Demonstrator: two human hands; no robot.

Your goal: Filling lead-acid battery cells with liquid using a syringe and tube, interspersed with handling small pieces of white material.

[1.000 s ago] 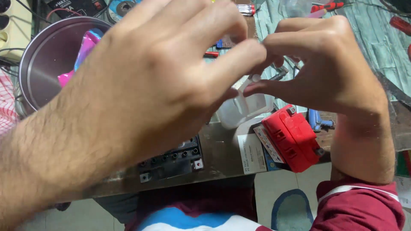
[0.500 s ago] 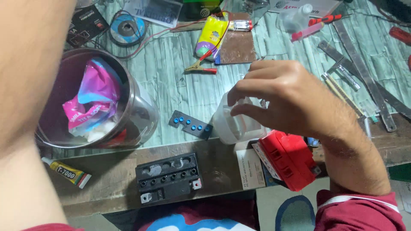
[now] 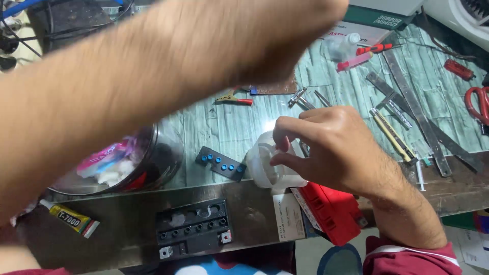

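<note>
The right hand (image 3: pixel 338 147) curls over a small translucent plastic bottle (image 3: pixel 267 165), its fingertips (image 3: pixel 281 140) drawn together and pinched at the bottle's top, thumb below at the near side. The bottle is milky, soft-edged and squat, and it stands on the glossy green, wood-grain patterned worktop (image 3: pixel 229 125) right under those fingers.

The left forearm (image 3: pixel 153 76) sweeps across the upper part of the view, blurred; its hand runs out past the top edge, so I cannot tell whether those fingers are spread or closed.

Just left of the pinching fingers lies one flat black strip (image 3: pixel 221 163) with five blue round caps in a row. Nearer the person from it sits one black moulded battery top (image 3: pixel 192 229), matte, with a row of small holes. Under the wrist of the right hand rests one red boxy plastic case (image 3: pixel 331 211), ribbed on its face, beside a white printed carton (image 3: pixel 288 216). Far left of the fingers stands one round clear-walled bowl (image 3: pixel 170 160) holding crumpled pink and white wrappers, and one yellow-and-black glue tube (image 3: pixel 71 219) lies at the table edge. Beyond the knuckles, to the right, lie several long flat grey metal strips (image 3: pixel 417 114), one yellow-handled tool (image 3: pixel 392 135) and red-handled scissors (image 3: pixel 479 102).
</note>
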